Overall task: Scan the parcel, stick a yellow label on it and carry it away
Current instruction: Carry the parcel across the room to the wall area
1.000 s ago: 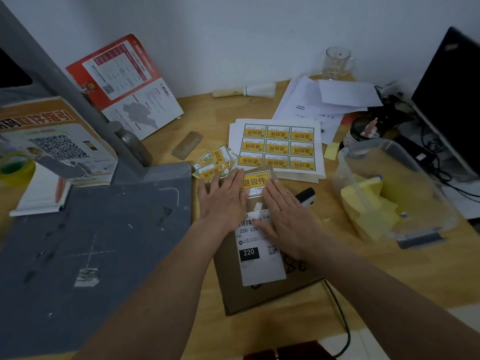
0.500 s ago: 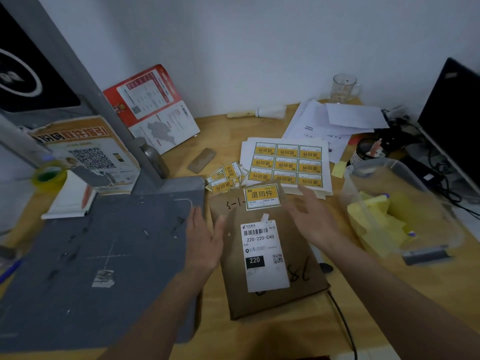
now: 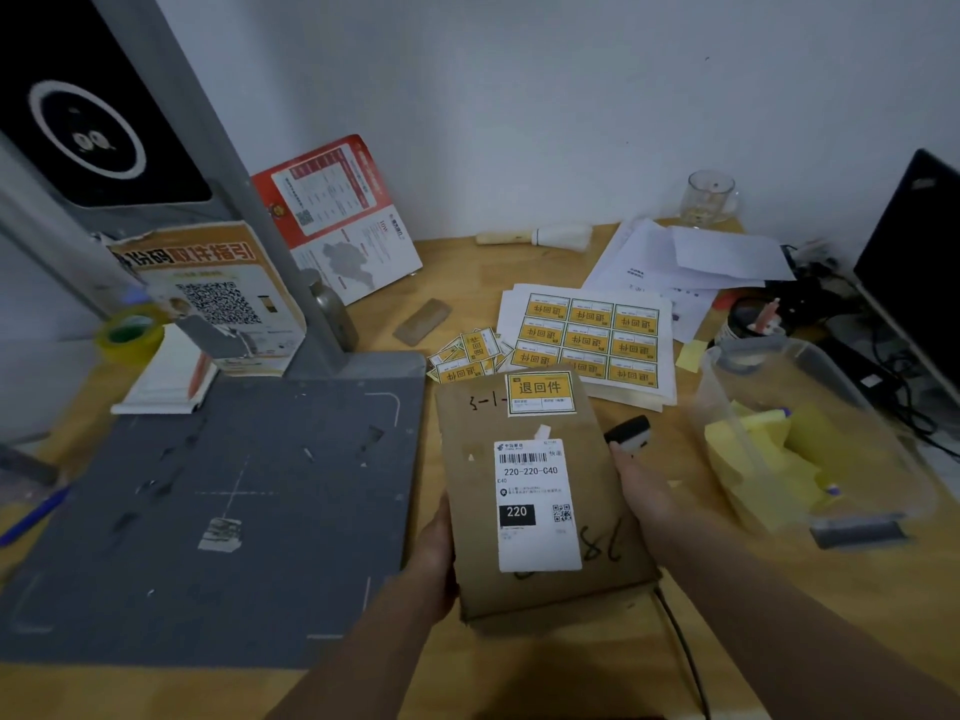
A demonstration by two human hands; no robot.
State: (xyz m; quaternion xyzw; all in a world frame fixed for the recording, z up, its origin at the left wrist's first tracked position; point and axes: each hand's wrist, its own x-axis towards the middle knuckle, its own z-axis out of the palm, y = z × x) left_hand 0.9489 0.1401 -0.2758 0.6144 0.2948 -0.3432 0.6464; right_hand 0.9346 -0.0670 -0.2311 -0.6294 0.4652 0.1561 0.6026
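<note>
The brown cardboard parcel (image 3: 472,491) lies flat on the wooden desk, right of the grey scanner base. A yellow label (image 3: 540,393) is stuck at its far end, and a white shipping label (image 3: 535,504) covers its middle. My left hand (image 3: 434,558) grips the parcel's near left edge. My right hand (image 3: 641,491) holds the right edge, fingers partly hidden behind the parcel. A small black scanner (image 3: 629,432) lies just beyond my right fingers.
The grey scanner base (image 3: 218,511) with its slanted post fills the left. A sheet of yellow labels (image 3: 589,337) and several loose ones (image 3: 467,353) lie beyond the parcel. A clear plastic tub (image 3: 810,439) of yellow notes stands right, near cables and a monitor.
Both hands came off the yellow label, spread apart and dropped to the parcel's sides. They now hold its left and right edges.
</note>
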